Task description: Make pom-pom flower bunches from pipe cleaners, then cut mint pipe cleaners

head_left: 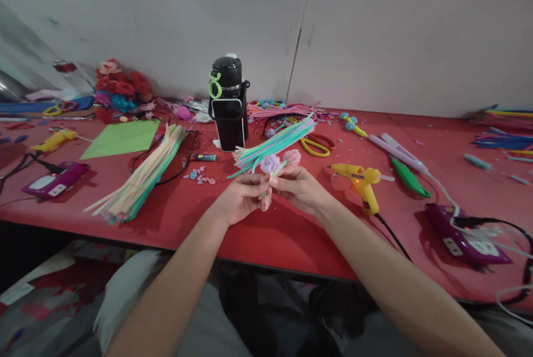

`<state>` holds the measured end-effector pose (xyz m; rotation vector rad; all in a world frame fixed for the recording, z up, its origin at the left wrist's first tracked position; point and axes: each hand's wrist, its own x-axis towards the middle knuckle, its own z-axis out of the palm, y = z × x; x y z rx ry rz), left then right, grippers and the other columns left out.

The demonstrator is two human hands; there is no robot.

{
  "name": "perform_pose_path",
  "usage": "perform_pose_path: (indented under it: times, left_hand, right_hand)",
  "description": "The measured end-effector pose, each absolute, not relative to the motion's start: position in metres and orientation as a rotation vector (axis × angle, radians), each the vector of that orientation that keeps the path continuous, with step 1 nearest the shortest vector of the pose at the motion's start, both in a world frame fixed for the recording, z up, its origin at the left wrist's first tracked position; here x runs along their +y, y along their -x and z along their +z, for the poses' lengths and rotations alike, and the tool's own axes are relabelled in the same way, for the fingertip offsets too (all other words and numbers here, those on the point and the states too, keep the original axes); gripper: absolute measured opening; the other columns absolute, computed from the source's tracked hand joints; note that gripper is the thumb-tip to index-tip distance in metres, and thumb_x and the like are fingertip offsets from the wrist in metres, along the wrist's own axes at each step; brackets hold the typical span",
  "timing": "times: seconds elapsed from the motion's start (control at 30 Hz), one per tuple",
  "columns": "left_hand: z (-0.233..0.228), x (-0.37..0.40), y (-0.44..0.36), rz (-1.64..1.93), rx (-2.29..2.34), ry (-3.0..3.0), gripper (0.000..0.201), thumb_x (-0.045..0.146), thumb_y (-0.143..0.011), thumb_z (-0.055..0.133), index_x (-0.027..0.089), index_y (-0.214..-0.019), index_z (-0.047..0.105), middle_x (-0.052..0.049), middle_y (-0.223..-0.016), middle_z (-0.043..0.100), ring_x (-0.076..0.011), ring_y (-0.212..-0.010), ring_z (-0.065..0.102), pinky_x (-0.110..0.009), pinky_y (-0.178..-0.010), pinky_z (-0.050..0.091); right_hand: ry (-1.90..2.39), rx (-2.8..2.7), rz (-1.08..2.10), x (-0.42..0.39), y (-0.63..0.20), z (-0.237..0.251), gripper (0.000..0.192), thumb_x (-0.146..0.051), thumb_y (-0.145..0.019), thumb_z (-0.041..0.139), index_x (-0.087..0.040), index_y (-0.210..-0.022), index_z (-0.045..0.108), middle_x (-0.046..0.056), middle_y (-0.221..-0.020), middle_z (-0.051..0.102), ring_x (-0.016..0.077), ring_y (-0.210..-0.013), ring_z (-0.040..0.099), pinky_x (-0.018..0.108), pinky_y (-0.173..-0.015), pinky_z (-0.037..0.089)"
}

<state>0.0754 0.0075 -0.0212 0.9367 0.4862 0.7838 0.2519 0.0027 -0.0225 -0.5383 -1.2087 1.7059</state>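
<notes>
My left hand (245, 197) and my right hand (300, 187) meet over the front of the red table, both with fingers pinched. Between the fingertips is the stem of a light purple pipe-cleaner flower (270, 164). A pink pipe-cleaner flower (292, 156) on a pale green stem leans to the right, just above my right fingers. How the two stems meet is hidden by my fingers. Right behind the flowers lies a bundle of mint and lilac pipe cleaners (278, 143). A yellow hot glue gun (361, 182) lies to the right of my right hand.
A black bottle (227, 75) with a phone (229, 124) against it stands behind. To the left lie cream and green pipe cleaners (144, 174), green paper (120, 139) and a purple power strip (54, 180). Rightward are a lilac hair straightener (400, 151) and another power strip (462, 237) with cords.
</notes>
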Motion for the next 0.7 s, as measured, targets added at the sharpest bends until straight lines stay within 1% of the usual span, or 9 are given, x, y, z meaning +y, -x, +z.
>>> perform_pose_path:
  times: [0.17, 0.37, 0.47, 0.57, 0.63, 0.7]
  left_hand:
    - [-0.023, 0.006, -0.074, 0.744, 0.445, -0.993, 0.023, 0.033, -0.074, 0.086, 0.013, -0.073, 0.075, -0.004, -0.058, 0.066, -0.011, -0.052, 0.061, -0.022, -0.055, 0.048]
    - [-0.023, 0.004, -0.079, 0.873, 0.572, -1.047, 0.026, 0.038, -0.072, 0.088, 0.016, -0.08, 0.078, -0.005, -0.07, 0.073, -0.013, -0.064, 0.067, -0.024, -0.061, 0.053]
    - [-0.024, 0.006, -0.083, 1.0, 0.657, -1.155, 0.025, 0.037, -0.069, 0.089, 0.018, -0.082, 0.08, -0.004, -0.075, 0.074, -0.0128, -0.067, 0.066, -0.024, -0.061, 0.052]
    - [-0.025, 0.006, -0.086, 1.101, 0.764, -1.286, 0.023, 0.035, -0.068, 0.09, 0.018, -0.081, 0.08, -0.003, -0.072, 0.073, -0.0117, -0.063, 0.062, -0.025, -0.06, 0.051]
    - [-0.025, 0.005, -0.086, 1.11, 0.821, -1.34, 0.02, 0.035, -0.07, 0.088, 0.019, -0.082, 0.081, -0.002, -0.072, 0.073, -0.0119, -0.062, 0.061, -0.027, -0.062, 0.05]
    - [-0.024, 0.004, -0.085, 1.097, 0.829, -1.387, 0.018, 0.035, -0.076, 0.083, 0.019, -0.082, 0.081, -0.003, -0.071, 0.073, -0.0124, -0.062, 0.061, -0.028, -0.064, 0.05]
  right_hand:
    - [0.539, -1.207, 1.72, 0.004, -0.253, -0.023, 0.024, -0.036, -0.072, 0.089, -0.018, -0.073, 0.073, 0.0, -0.067, 0.072, 0.0139, -0.063, 0.069, 0.028, -0.064, 0.056]
    - [0.578, -1.166, 1.63, 0.005, -0.254, -0.02, 0.026, -0.036, -0.074, 0.088, -0.019, -0.071, 0.068, -0.003, -0.062, 0.067, 0.0127, -0.053, 0.063, 0.029, -0.055, 0.053]
    - [0.642, -1.167, 1.546, 0.007, -0.255, -0.018, 0.031, -0.04, -0.072, 0.088, -0.019, -0.068, 0.066, -0.002, -0.063, 0.066, 0.0122, -0.055, 0.061, 0.03, -0.058, 0.055]
    - [0.733, -1.154, 1.476, 0.008, -0.256, -0.018, 0.033, -0.042, -0.069, 0.089, -0.019, -0.067, 0.067, -0.002, -0.064, 0.067, 0.0115, -0.058, 0.061, 0.03, -0.063, 0.056]
    - [0.767, -1.157, 1.454, 0.008, -0.257, -0.018, 0.032, -0.042, -0.07, 0.089, -0.019, -0.068, 0.067, -0.001, -0.066, 0.068, 0.0115, -0.059, 0.062, 0.029, -0.064, 0.056]
    - [0.766, -1.185, 1.45, 0.008, -0.258, -0.019, 0.03, -0.041, -0.073, 0.087, -0.019, -0.07, 0.067, -0.001, -0.067, 0.069, 0.0119, -0.06, 0.063, 0.029, -0.065, 0.056]
